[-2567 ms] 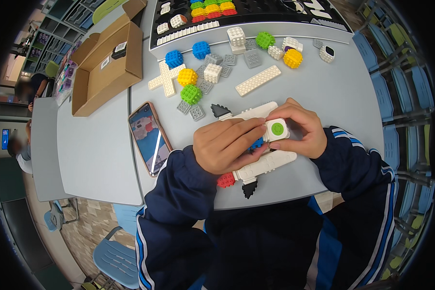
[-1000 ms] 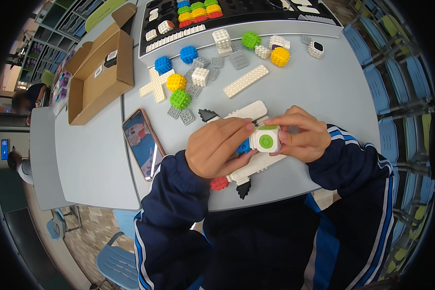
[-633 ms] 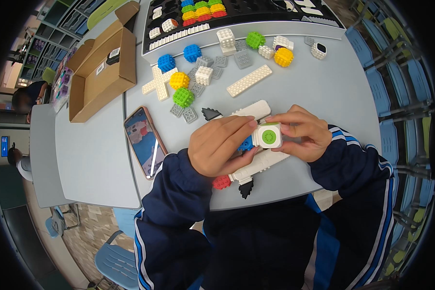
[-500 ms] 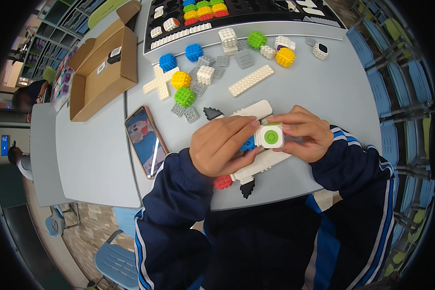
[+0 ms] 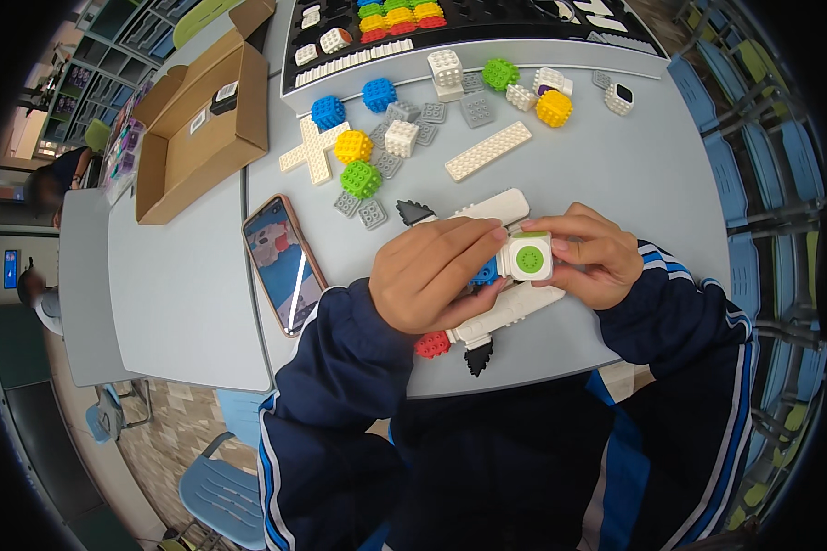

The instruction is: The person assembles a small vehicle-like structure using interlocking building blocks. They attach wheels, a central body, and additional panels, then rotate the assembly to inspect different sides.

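A building-block model lies on the table in front of me, made of long white beams (image 5: 505, 310), black jagged pieces (image 5: 478, 356), a red block (image 5: 432, 344) and a blue block (image 5: 485, 273). My left hand (image 5: 432, 275) is closed over its middle and hides much of it. At its right end sits a white cube with a green disc (image 5: 529, 259). My right hand (image 5: 602, 259) pinches that cube between thumb and fingers. The fingertips of both hands almost meet there.
Left of my arm lies a phone (image 5: 285, 264) showing a picture. Loose studded blocks, grey plates, a white cross piece (image 5: 311, 151) and a white strip (image 5: 489, 151) are spread beyond. A parts tray (image 5: 487, 57) stands behind, an opened cardboard box (image 5: 202, 129) at the left.
The whole view has shifted slightly, moving the table items a little to the right in the picture. Both hands keep the same grip on the model and cube.
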Available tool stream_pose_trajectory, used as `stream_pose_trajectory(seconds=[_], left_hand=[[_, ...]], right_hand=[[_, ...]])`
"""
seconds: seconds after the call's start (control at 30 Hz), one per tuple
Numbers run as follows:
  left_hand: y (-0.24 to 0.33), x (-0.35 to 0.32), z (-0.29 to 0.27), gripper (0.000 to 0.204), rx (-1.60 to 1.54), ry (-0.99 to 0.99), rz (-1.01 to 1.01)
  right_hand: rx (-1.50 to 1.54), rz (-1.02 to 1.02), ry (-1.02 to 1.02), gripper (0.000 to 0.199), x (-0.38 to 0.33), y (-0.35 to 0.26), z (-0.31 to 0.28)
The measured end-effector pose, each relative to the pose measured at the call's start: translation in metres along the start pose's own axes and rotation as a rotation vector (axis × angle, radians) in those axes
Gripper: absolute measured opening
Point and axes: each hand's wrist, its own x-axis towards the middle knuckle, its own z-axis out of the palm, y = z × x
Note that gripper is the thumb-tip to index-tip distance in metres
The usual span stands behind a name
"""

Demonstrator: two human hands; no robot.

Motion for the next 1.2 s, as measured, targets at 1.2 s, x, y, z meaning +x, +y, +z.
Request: stream_pose_trajectory(seconds=[1.2], left_hand=[[0.0001,0.0001,0.0003,0.045,0.017,0.005,-0.02]], right_hand=[[0.092,0.152,0.026,0.051,-0.0029,-0.0025,0.0026]])
